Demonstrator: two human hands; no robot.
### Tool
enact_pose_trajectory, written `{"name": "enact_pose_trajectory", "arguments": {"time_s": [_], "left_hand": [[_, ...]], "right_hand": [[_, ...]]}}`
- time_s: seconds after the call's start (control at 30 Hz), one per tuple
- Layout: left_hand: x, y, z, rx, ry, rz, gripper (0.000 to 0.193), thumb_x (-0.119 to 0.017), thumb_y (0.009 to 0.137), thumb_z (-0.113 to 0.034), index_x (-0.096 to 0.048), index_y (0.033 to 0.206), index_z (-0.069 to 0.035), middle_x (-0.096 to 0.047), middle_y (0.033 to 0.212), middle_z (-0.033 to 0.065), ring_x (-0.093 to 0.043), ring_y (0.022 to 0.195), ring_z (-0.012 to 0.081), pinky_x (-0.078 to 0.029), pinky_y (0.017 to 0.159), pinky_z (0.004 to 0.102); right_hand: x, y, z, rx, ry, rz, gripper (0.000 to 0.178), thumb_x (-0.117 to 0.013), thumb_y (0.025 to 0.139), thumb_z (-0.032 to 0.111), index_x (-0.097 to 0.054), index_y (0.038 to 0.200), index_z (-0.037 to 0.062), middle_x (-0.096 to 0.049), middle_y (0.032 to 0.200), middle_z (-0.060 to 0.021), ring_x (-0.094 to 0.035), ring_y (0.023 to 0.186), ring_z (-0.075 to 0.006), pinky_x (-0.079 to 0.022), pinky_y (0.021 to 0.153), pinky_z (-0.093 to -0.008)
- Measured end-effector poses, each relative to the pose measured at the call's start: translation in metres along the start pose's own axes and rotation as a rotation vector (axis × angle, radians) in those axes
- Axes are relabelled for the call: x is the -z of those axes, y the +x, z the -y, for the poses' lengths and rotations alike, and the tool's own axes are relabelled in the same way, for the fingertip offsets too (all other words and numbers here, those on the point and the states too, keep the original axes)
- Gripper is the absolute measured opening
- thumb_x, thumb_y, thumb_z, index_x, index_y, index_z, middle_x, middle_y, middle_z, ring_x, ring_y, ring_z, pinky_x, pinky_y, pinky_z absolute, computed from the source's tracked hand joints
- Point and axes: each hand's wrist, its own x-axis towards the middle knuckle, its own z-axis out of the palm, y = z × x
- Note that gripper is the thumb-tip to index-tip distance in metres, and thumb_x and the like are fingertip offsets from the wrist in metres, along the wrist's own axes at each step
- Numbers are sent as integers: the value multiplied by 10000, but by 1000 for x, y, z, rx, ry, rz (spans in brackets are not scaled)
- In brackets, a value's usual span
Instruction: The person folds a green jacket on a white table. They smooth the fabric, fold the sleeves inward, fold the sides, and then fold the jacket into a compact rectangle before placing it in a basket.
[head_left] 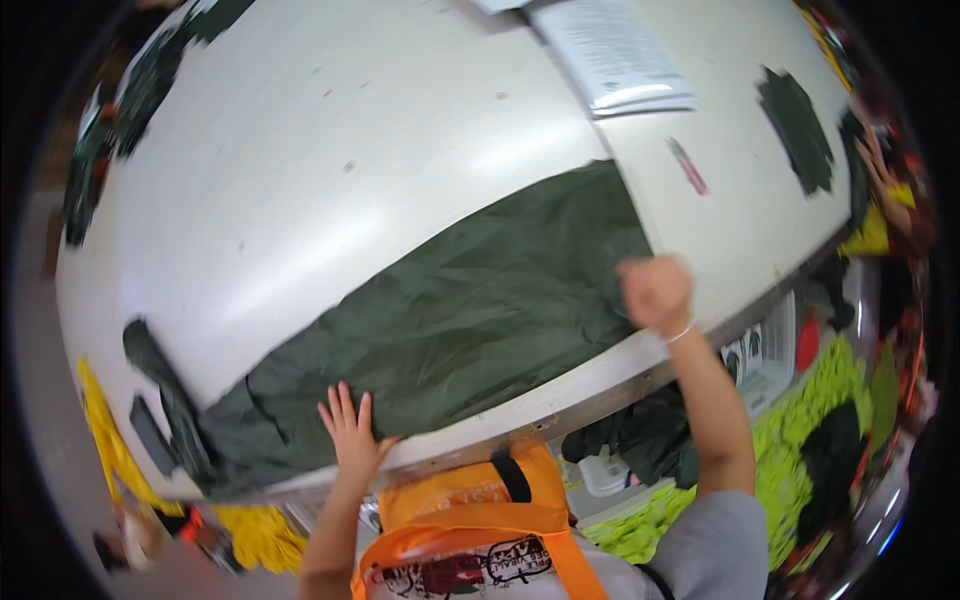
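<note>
A long piece of dark green fabric (470,300) lies spread along the table's near edge, wide at the right and narrower at the left. My left hand (352,428) rests flat on its near edge, fingers spread. At the wide right end is my right hand (657,292), curled closed and slightly blurred against the fabric's edge; what its fingers hold, if anything, is hidden. A narrow folded strip of dark green fabric (165,380) sticks up from the left end, with a small dark piece (152,435) beside it.
The white table (300,180) carries papers in a clear sleeve (620,55), a red-handled cutter-like tool (687,167) and a dark green piece (797,130). More dark pieces (150,90) lie far left. Below the near edge are a clear bin (770,365) and lime-green fabric (800,470). Another person's hand (880,175) shows far right.
</note>
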Motion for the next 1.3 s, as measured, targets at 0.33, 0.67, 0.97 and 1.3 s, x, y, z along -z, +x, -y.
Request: {"name": "enact_pose_trajectory", "arguments": {"time_s": [0.33, 0.67, 0.97, 1.3], "left_hand": [[9, 12, 8, -14, -115, -8, 970, -757, 598, -512, -333, 1420, -221, -167, 1527, 140, -135, 1400, 369, -130, 1080, 606], [34, -19, 31, -72, -429, -265, 909, -667, 687, -616, -345, 1420, -185, -237, 1511, 96, -219, 1385, 304, -160, 1096, 555], [98, -184, 341, 451, -26, -729, 359, -589, 855, -142, -564, 1208, -85, -531, 1298, 117, -467, 1225, 320, -332, 1042, 441], [57, -215, 396, 223, -127, -374, 457, -488, 933, -233, -413, 1384, -238, -350, 1468, -5, -279, 1371, 229, -160, 1118, 479]], "right_hand": [[-68, -52, -286, -654, -371, 246, 311, -471, 913, 144, -601, 1111, -58, -625, 1082, -239, -594, 1006, -375, -457, 889, -398], [-77, 115, -47, -829, 716, 35, 365, -480, 960, 233, -482, 1256, 20, -615, 942, -58, -534, 685, -74, -395, 545, -179], [-173, 168, 490, -848, 1123, 590, 483, -385, 985, 425, -569, 735, 56, -592, 632, -49, -544, 539, -110, -398, 476, -215], [-254, 148, 722, -389, 874, 667, 230, -719, 749, 157, -674, 912, 1, -606, 743, -128, -542, 609, -205, -449, 599, -321]]}}
